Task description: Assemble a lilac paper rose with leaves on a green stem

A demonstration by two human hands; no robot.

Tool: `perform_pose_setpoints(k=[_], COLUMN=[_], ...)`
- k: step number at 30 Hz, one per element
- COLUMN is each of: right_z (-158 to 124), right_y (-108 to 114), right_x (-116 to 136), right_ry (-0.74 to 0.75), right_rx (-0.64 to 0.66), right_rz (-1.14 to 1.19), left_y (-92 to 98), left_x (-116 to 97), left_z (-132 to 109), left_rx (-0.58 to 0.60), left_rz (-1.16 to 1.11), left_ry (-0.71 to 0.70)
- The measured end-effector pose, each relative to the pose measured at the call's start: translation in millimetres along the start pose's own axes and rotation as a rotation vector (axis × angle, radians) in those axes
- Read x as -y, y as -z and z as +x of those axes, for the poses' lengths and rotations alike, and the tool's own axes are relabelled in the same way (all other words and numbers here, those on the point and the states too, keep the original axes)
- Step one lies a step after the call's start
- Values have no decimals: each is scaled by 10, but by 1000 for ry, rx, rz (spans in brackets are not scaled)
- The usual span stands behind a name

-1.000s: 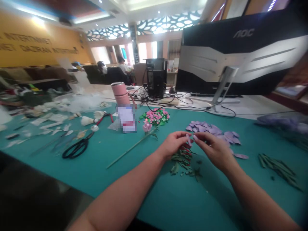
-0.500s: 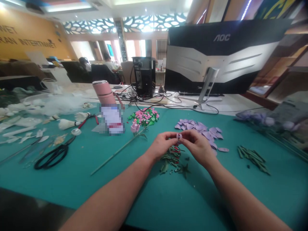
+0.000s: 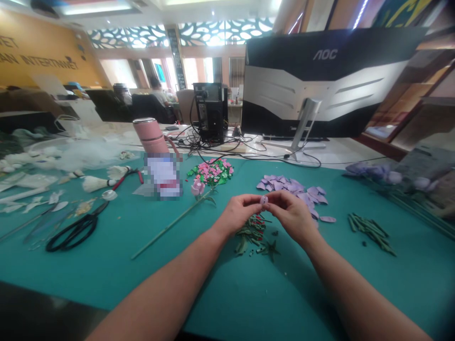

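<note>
Pinching a lilac piece [image 3: 263, 200], AOC-marked monitor [image 3: 316, 71] behind

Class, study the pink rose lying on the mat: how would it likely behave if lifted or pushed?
It would probably feel heaviest at the bloom, its bulkiest part. The thin stem looks fairly stiff, since it lies straight. Pushed, it may roll a little, though the leaf near the bloom would likely hinder that.

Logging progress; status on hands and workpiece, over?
Left hand, right hand: both pinching small, rounded pale purple piece. Loose green pieces below. Nothing visibly blocking.
</note>
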State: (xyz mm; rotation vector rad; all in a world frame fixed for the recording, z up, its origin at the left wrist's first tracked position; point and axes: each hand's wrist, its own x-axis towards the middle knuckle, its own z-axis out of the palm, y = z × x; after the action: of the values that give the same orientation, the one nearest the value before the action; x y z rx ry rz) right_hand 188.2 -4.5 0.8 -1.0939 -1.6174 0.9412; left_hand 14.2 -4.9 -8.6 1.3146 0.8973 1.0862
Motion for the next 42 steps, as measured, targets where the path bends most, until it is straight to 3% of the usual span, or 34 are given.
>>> perform_pose_setpoints(k=[10,30,37,42], right_z=[-1,8,-2,6], right_y=[-12,26,34,34], right_x=[28,-5,40,57], right_ry=[18,23,-53,-11], right_rx=[-35,28,81,76], right_rz=[-4,-26,38,30], left_y=[19,27,16,-19], left_x=[-6,-2,-22,-51], left_z=[1,6,-12,-12], left_rx=[30,54,114,56], left_rz=[25,39,71,0], left_ry=[-8,-12,-16,20])
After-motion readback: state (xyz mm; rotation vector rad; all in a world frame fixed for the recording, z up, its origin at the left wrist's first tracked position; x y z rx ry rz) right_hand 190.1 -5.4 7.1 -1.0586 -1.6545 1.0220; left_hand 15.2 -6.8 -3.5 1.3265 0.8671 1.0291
